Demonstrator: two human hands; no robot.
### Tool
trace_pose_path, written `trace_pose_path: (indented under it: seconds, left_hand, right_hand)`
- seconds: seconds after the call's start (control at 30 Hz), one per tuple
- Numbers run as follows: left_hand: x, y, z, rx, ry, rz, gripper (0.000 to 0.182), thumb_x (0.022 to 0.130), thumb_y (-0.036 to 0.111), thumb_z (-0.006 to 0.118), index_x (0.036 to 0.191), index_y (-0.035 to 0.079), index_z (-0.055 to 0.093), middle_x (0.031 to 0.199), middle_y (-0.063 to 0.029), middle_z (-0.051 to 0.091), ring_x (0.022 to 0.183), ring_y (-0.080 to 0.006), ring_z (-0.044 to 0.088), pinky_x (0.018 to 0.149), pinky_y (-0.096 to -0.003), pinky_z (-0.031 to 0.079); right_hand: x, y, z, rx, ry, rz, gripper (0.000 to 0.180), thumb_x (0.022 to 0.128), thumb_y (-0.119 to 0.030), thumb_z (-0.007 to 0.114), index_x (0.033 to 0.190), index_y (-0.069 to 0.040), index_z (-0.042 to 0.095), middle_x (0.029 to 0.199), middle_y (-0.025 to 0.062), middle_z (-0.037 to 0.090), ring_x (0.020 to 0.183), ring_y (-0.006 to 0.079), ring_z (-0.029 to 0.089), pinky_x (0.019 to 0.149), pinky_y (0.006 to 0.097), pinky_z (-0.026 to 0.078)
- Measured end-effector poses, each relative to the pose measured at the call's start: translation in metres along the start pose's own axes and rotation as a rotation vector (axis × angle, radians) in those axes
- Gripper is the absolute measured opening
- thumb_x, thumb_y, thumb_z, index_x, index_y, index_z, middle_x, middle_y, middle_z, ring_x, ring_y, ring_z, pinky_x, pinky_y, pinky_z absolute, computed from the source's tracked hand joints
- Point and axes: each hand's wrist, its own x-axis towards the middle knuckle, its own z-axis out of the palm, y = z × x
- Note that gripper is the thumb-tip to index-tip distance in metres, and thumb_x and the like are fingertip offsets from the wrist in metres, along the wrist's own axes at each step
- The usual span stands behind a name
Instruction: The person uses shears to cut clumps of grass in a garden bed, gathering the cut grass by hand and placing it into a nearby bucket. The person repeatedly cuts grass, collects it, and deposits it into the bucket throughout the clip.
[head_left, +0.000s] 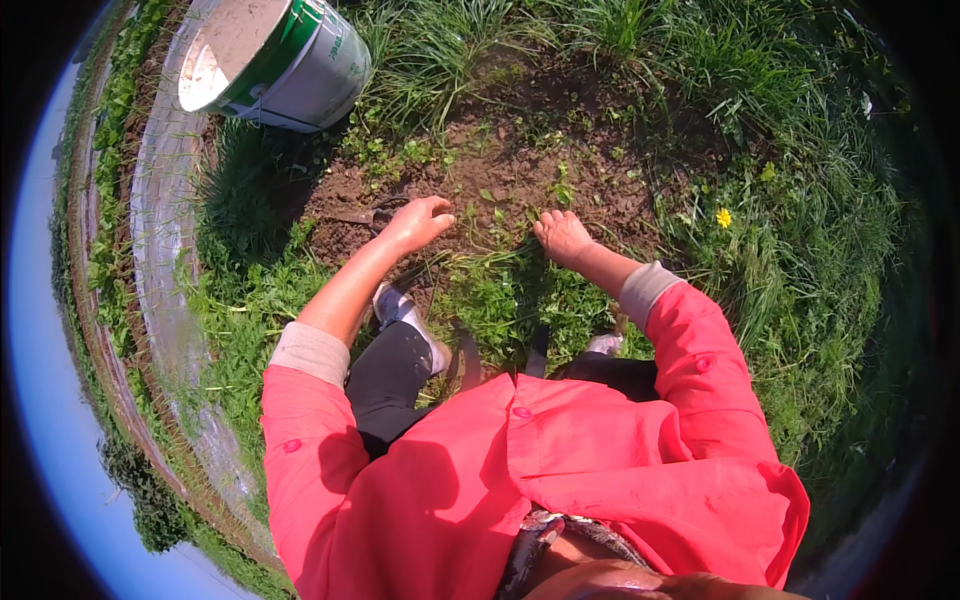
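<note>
My left hand (418, 223) is over the bare brown soil (480, 169), with a gap between thumb and fingers and nothing visible in it. Beside its wrist lies a rusty-bladed hand tool (358, 216) with dark looped handles, perhaps scissors; the wrist hides part of it. Bent down at the near edge of the soil patch, my right hand (562, 236) has its fingers curled among low green plants. Its fingertips point away from me, so whether they grip a stem is hidden. A small leafy seedling (562, 193) grows just beyond that hand.
A white and green plastic bucket (322, 75) with a soiled inside stands at the upper left. Long grass (630, 30) edges the soil, and a yellow flower (723, 217) grows at right. Plastic sheeting (161, 187) runs along the left. My shoe (405, 311) rests among leafy weeds (491, 300).
</note>
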Motion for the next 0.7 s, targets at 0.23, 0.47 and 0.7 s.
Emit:
trace_pose_path:
  seconds: [0.23, 0.47, 0.7]
  left_hand:
    - [0.011, -0.014, -0.005, -0.071, -0.015, 0.034, 0.044, 0.088, 0.027, 0.060, 0.122, 0.000, 0.056, 0.115, -0.0163, 0.063, 0.105, -0.0237, 0.061, 0.093, -0.0337, 0.045]
    - [-0.019, -0.087, -0.057, 0.075, 0.200, -0.120, 0.040, 0.083, 0.028, 0.061, 0.112, 0.001, 0.063, 0.106, -0.0184, 0.066, 0.099, -0.0298, 0.063, 0.089, -0.0367, 0.047]
    - [-0.107, -0.180, -0.058, -0.151, 0.427, -0.411, 0.037, 0.085, 0.024, 0.062, 0.114, 0.000, 0.062, 0.103, -0.0107, 0.067, 0.095, -0.0177, 0.062, 0.087, -0.0307, 0.047]
  right_hand:
    - [-0.014, 0.014, 0.002, 0.127, 0.020, 0.015, 0.026, 0.081, -0.029, 0.060, 0.098, -0.008, 0.058, 0.100, 0.0089, 0.058, 0.099, 0.0259, 0.056, 0.082, 0.0391, 0.046]
    - [-0.003, -0.002, -0.034, 0.337, 0.068, -0.017, 0.028, 0.085, -0.031, 0.059, 0.096, -0.006, 0.057, 0.098, 0.0124, 0.059, 0.098, 0.0304, 0.058, 0.083, 0.0421, 0.048]
    - [0.053, -0.065, -0.070, 0.484, 0.173, -0.112, 0.026, 0.083, -0.029, 0.060, 0.094, -0.005, 0.058, 0.098, 0.0134, 0.061, 0.095, 0.0317, 0.060, 0.080, 0.0424, 0.050]
